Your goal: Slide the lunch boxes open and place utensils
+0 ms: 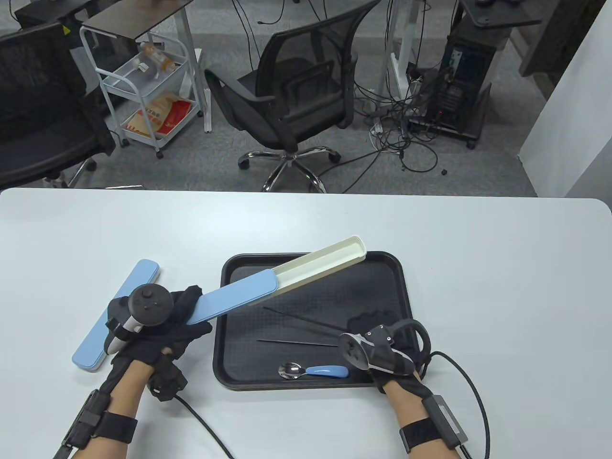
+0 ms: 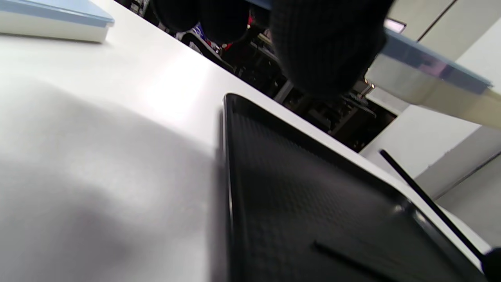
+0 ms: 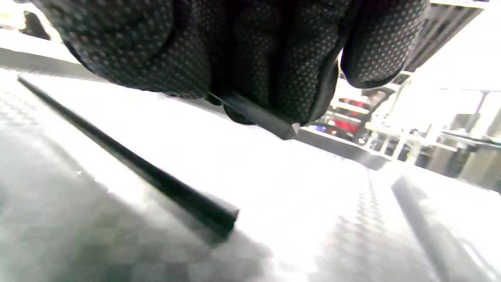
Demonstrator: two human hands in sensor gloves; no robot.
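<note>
Left hand (image 1: 158,320) holding slid-open box (image 1: 282,279) angled up-right over tray (image 1: 229,272), right fingers (image 3: 274,70) pinching chopstick (image 1: 306,322), fingertips hidden.

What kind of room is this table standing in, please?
Probably an office or lab workspace: behind the white table stand a mesh office chair, a desktop computer tower with tangled cables, and a wheeled cart.

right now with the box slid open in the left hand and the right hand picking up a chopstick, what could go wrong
The left hand grips only the blue lid end of the box, so the cream drawer, slid far out over the tray, might slip free.

The right hand pinches one chopstick near its very end; it could pivot or drop.

The second chopstick and the spoon lie close by, so a careless sweep may knock them.
</note>
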